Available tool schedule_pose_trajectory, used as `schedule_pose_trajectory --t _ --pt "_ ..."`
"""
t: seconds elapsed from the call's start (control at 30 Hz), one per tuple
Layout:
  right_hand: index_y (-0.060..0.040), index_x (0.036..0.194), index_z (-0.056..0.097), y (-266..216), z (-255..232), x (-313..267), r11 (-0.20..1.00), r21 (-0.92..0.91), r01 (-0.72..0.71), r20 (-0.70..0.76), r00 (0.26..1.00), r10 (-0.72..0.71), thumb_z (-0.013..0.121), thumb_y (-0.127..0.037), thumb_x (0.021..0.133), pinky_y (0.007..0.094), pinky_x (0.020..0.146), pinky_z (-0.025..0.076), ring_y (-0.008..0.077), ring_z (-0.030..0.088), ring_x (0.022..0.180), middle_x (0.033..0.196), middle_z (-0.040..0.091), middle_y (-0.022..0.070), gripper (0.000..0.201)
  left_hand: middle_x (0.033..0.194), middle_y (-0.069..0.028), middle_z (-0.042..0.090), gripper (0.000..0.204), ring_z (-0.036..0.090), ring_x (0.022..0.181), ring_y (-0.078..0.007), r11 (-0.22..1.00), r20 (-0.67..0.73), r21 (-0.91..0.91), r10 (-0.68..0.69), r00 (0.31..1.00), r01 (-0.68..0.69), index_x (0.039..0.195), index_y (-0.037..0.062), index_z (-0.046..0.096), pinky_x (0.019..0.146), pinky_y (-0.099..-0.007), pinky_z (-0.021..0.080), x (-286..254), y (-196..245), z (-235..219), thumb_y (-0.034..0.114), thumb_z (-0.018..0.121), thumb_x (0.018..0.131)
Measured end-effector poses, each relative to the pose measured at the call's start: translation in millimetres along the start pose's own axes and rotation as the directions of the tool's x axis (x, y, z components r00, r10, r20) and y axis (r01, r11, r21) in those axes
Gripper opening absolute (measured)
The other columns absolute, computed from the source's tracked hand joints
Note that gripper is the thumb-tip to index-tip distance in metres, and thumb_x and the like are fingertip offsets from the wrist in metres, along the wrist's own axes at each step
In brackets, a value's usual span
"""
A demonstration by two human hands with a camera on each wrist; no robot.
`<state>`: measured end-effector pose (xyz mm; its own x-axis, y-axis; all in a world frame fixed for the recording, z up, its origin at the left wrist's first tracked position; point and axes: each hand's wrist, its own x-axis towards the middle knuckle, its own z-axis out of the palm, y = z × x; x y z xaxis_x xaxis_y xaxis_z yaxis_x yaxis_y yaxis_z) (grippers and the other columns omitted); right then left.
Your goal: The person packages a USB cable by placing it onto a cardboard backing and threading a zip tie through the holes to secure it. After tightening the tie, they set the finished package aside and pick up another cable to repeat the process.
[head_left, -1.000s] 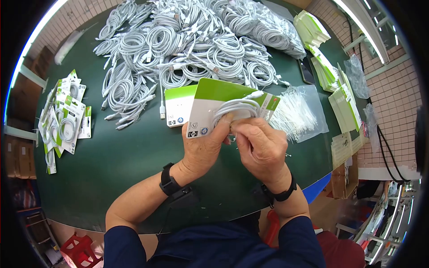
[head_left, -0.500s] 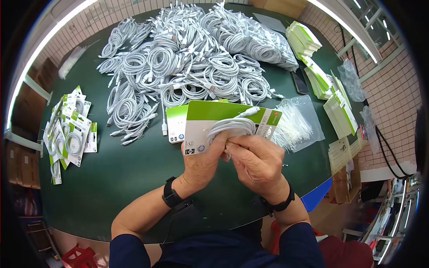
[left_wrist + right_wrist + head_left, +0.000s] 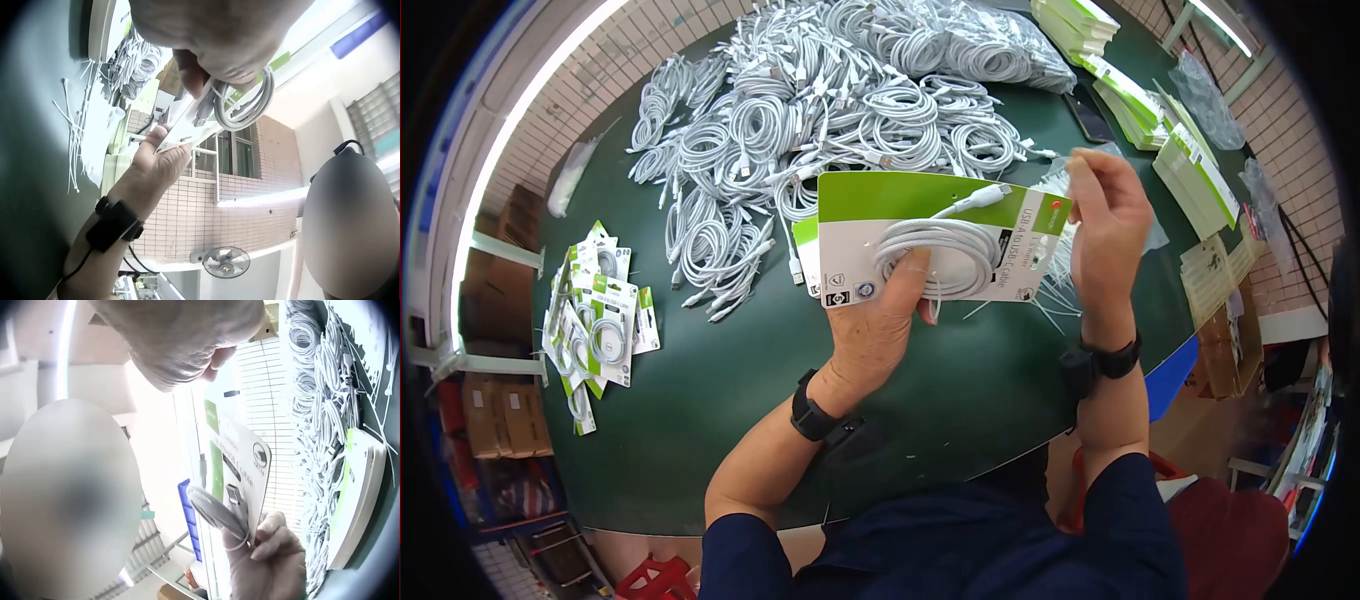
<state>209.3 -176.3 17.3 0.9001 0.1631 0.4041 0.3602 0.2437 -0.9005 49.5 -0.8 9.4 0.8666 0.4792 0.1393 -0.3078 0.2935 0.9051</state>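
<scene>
My left hand (image 3: 880, 325) grips a green-and-white retail card (image 3: 850, 250), its thumb pressing a coiled white USB cable (image 3: 970, 240) against the front. One cable plug (image 3: 985, 196) lies across the green band. A thin white tie (image 3: 240, 540) loops round the coil. My right hand (image 3: 1112, 230) is raised at the card's right end, with bent fingers right at that edge; I cannot tell whether they pinch anything. In the left wrist view, the same right hand (image 3: 156, 165) overlaps the card's far end.
Behind the hands lies a large heap of coiled cables (image 3: 760, 130). Carded cables (image 3: 605, 330) are piled on the left. More cards (image 3: 1195, 180) stand in stacks on the right, near a dark phone (image 3: 1088, 118). Loose white cable ties (image 3: 1055, 265) lie behind the held card.
The right hand has left the underside of the coil and moved right and up to the card's far end. The left hand keeps hold of the card.
</scene>
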Motion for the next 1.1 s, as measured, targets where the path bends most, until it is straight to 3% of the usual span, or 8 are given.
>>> schedule_pose_trajectory --t 0.07,0.1,0.2,0.43,0.5,0.67,0.97,1.1 --pt "-0.0001 0.111 0.068 9.8 -3.7 1.3 0.923 0.060 -0.380 0.236 0.904 0.356 0.070 -0.013 0.102 0.0204 0.067 0.050 0.0035 0.061 0.074 0.093 0.069 -0.0005 0.015 0.096 -0.0085 0.069 0.021 0.064 0.067 -0.0130 0.999 0.050 -0.017 -0.041 0.998 0.042 0.118 -0.0013 0.064 0.047 -0.0258 0.050 -4.0 -2.1 3.0 0.007 0.069 0.100" --pt "-0.0004 0.118 0.068 29.6 -8.6 -4.0 0.896 0.188 -0.402 0.475 0.836 0.276 0.071 -0.015 0.102 0.0223 0.075 0.053 0.0065 0.065 0.084 0.102 0.072 0.0023 0.022 0.096 -0.0086 0.069 0.022 0.064 0.067 -0.0131 0.999 0.071 -0.018 -0.043 0.997 0.044 0.119 -0.0012 0.063 0.047 -0.0260 0.050 -5.3 -3.1 3.0 0.006 0.069 0.099" --pt "-0.0013 0.126 0.069 79.8 -38.5 -45.4 0.702 0.257 -0.665 0.680 0.640 0.357 0.076 -0.022 0.099 0.0293 0.091 0.056 0.0156 0.069 0.108 0.118 0.074 0.0107 0.035 0.097 -0.0089 0.069 0.022 0.065 0.069 -0.0132 0.999 0.104 -0.009 -0.043 0.994 0.044 0.119 -0.0010 0.063 0.047 -0.0263 0.051 -8.3 -5.5 2.1 0.006 0.069 0.099" --pt "-0.0039 0.133 0.066 45.0 -47.3 -72.2 0.930 -0.267 -0.254 0.609 0.703 0.367 0.072 -0.035 0.101 0.0342 0.100 0.055 0.0189 0.068 0.119 0.132 0.071 0.0112 0.046 0.097 -0.0074 0.070 0.018 0.066 0.069 -0.0124 0.996 0.124 0.092 -0.014 0.992 0.003 0.114 -0.0008 0.067 0.047 -0.0254 0.051 -14.0 -7.6 2.1 0.007 0.073 0.098" --pt "-0.0035 0.136 0.063 34.3 -42.2 -71.0 0.889 -0.106 -0.445 0.603 0.683 0.413 0.075 -0.034 0.098 0.0341 0.101 0.055 0.0184 0.068 0.119 0.133 0.071 0.0113 0.050 0.097 -0.0067 0.070 0.018 0.066 0.069 -0.0121 0.994 0.124 0.109 -0.023 0.992 0.009 0.113 -0.0005 0.067 0.046 -0.0252 0.051 -15.0 -9.0 2.1 0.007 0.073 0.098" --pt "-0.0032 0.142 0.057 35.1 -39.1 -69.5 0.859 0.002 -0.512 0.643 0.659 0.392 0.080 -0.031 0.093 0.0340 0.101 0.055 0.0175 0.067 0.120 0.135 0.069 0.0108 0.061 0.097 -0.0064 0.070 0.018 0.067 0.070 -0.0121 0.990 0.133 0.141 0.009 0.991 -0.028 0.114 0.0003 0.067 0.046 -0.0253 0.051 -15.6 -12.4 -0.7 0.006 0.073 0.098" --pt "-0.0026 0.153 0.045 66.5 1.6 -50.6 0.915 0.260 -0.310 0.645 0.761 0.074 0.089 -0.025 0.084 0.0339 0.103 0.056 0.0159 0.066 0.121 0.139 0.067 0.0101 0.085 0.098 -0.0085 0.071 0.024 0.067 0.068 -0.0125 0.994 0.069 0.038 -0.102 0.992 0.099 0.117 -0.0011 0.066 0.044 -0.0249 0.048 -12.7 -7.1 6.9 0.008 0.075 0.097" --pt "-0.0032 0.150 0.050 48.8 11.1 -63.2 0.985 0.121 -0.124 0.670 0.742 0.011 0.086 -0.021 0.088 0.0333 0.100 0.057 0.0172 0.068 0.118 0.137 0.068 0.0108 0.074 0.098 -0.0101 0.071 0.024 0.066 0.064 -0.0127 0.981 0.084 0.038 -0.194 0.977 0.191 0.115 -0.0032 0.066 0.043 -0.0250 0.048 -13.1 0.8 9.1 0.007 0.075 0.096"
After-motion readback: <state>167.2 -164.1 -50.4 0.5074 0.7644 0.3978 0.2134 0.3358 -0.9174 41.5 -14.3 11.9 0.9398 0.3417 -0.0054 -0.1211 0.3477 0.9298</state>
